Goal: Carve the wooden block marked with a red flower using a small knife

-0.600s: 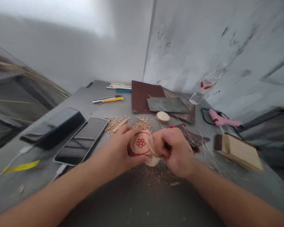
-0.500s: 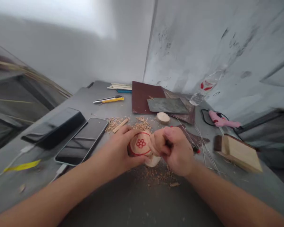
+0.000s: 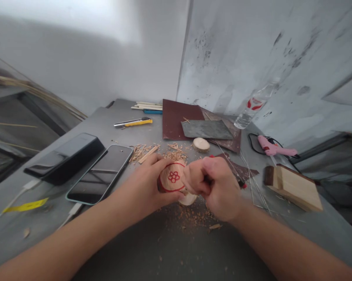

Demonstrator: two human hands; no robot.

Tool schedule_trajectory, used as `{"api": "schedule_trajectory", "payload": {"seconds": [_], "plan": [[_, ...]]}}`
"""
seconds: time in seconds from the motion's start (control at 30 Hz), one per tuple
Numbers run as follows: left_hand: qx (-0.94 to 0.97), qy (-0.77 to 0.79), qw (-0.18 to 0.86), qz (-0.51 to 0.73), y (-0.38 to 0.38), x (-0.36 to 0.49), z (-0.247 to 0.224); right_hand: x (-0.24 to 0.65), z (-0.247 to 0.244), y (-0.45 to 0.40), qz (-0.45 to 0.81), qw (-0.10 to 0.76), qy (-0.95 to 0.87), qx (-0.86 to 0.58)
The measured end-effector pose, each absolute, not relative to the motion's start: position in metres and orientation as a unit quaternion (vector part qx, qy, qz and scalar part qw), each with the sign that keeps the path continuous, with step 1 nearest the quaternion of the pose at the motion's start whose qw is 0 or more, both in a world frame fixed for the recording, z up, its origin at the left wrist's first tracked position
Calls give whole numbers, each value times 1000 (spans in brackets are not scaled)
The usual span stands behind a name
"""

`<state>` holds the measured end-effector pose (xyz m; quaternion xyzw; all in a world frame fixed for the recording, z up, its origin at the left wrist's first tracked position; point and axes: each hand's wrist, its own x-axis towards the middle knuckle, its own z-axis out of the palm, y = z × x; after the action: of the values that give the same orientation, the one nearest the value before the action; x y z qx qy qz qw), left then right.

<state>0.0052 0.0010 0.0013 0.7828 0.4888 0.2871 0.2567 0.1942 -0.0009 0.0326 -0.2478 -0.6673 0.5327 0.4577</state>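
Observation:
My left hand (image 3: 148,180) grips the left edge of a round wooden piece (image 3: 180,178), thumb in front and fingers behind. A red ring and a small red flower outline mark its pale face. My right hand (image 3: 215,185) is closed in a fist at the piece's right edge; whatever it holds is hidden inside the fingers. Below the piece a pale wood disc (image 3: 187,199) shows partly under the hands. Wood shavings (image 3: 195,214) lie scattered around, with a second heap (image 3: 176,152) behind.
A phone (image 3: 101,175) and a black box-like device (image 3: 64,158) lie at left, with cables. Behind are a yellow utility knife (image 3: 133,122), sandpaper sheets (image 3: 178,121) and a wood slice (image 3: 201,144). At right are a bottle (image 3: 253,107), pink glue gun (image 3: 275,147) and wooden block (image 3: 294,187).
The view has shifted slightly and is sharper now. Both hands keep nearly the same place and grip at the wooden piece.

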Motion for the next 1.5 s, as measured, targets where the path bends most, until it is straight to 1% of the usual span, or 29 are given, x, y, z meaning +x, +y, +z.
{"api": "schedule_trajectory", "payload": {"seconds": [0.07, 0.13, 0.27, 0.33, 0.43, 0.5, 0.6, 0.77, 0.93, 1.0, 1.03, 1.13, 1.23, 1.3, 1.33, 1.37, 1.43, 1.5], "plan": [[782, 482, 264, 292, 2, 5, 1, 188, 37, -7, 447, 428, -742, -257], [788, 474, 264, 291, 2, 4, 0, 179, 40, -14, 388, 422, -771, -277], [780, 496, 254, 286, 1, 3, -3, 167, 34, -19, 353, 458, -749, -322], [775, 507, 247, 286, 0, 4, -3, 169, 29, -15, 401, 484, -711, -315], [772, 518, 246, 273, 0, 4, -2, 181, 24, -1, 564, 516, -581, -280], [769, 521, 252, 272, 1, 5, -1, 191, 26, 11, 650, 518, -496, -251], [770, 510, 263, 277, 3, 4, 1, 203, 35, 24, 704, 523, -422, -230], [780, 487, 272, 285, 3, 3, 4, 210, 53, 29, 724, 530, -389, -210], [774, 485, 282, 292, 2, 1, 4, 210, 58, 25, 678, 516, -478, -212], [773, 484, 282, 297, 3, 1, 4, 209, 59, 23, 626, 509, -534, -254], [773, 485, 279, 299, 4, 0, 4, 208, 59, 22, 585, 488, -578, -293], [767, 490, 274, 311, 7, -2, 3, 210, 65, 20, 465, 371, -695, -404], [741, 504, 287, 338, 7, -3, 3, 219, 74, 20, 331, 224, -776, -488], [724, 518, 289, 352, 6, -3, 4, 227, 78, 21, 240, 103, -810, -525], [719, 522, 289, 357, 6, -3, 5, 231, 79, 21, 221, 50, -819, -528], [713, 525, 290, 363, 6, -3, 7, 234, 80, 21, 225, 14, -823, -521], [703, 527, 296, 375, 5, -2, 8, 236, 80, 20, 245, -26, -826, -507], [692, 528, 304, 386, 6, -2, 9, 235, 79, 17, 255, -47, -823, -505]]}}
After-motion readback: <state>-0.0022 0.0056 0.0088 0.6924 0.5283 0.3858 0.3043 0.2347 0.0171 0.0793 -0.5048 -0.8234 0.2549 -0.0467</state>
